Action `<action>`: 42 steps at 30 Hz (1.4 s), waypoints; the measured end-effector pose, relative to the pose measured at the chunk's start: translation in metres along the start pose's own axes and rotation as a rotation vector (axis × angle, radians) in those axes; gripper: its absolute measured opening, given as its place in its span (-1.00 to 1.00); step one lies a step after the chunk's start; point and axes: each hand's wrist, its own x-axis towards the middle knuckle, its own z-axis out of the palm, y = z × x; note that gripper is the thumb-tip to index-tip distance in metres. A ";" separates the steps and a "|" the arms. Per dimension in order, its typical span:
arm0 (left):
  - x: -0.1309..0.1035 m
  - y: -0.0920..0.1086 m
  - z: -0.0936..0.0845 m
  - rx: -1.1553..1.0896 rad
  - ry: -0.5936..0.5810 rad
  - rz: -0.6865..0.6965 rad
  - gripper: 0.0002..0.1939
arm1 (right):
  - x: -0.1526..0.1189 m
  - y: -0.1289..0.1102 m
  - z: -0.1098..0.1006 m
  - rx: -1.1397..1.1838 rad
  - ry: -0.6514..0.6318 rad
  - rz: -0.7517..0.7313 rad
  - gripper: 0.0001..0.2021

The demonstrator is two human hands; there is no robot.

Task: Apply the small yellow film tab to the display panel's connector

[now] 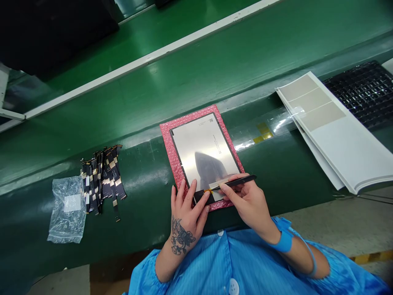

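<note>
In the head view I see the left hand [186, 213] pressed flat, fingers spread, on the near edge of the display panel [204, 153], which lies on pink bubble wrap [172, 151]. The right hand [248, 200] pinches black tweezers [238, 181] at that edge.

Silvery display panel [204, 149] lies flat on pink bubble wrap [172, 153].

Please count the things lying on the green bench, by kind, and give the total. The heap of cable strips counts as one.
Display panel: 1
Pink bubble wrap: 1
Heap of cable strips: 1
Clear plastic bag: 1
Stack of white sheets: 1
Black tray: 1
Total: 6
</note>
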 end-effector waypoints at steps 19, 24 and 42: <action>0.000 -0.001 0.001 0.049 -0.014 0.019 -0.70 | -0.001 0.005 -0.003 -0.079 0.009 -0.095 -0.70; -0.001 0.002 0.001 0.120 -0.049 0.015 -0.63 | -0.001 0.001 -0.003 0.000 0.011 -0.072 -0.69; 0.001 0.025 0.006 0.427 -0.090 0.073 -0.54 | -0.004 -0.004 0.000 0.166 0.039 -0.137 -0.81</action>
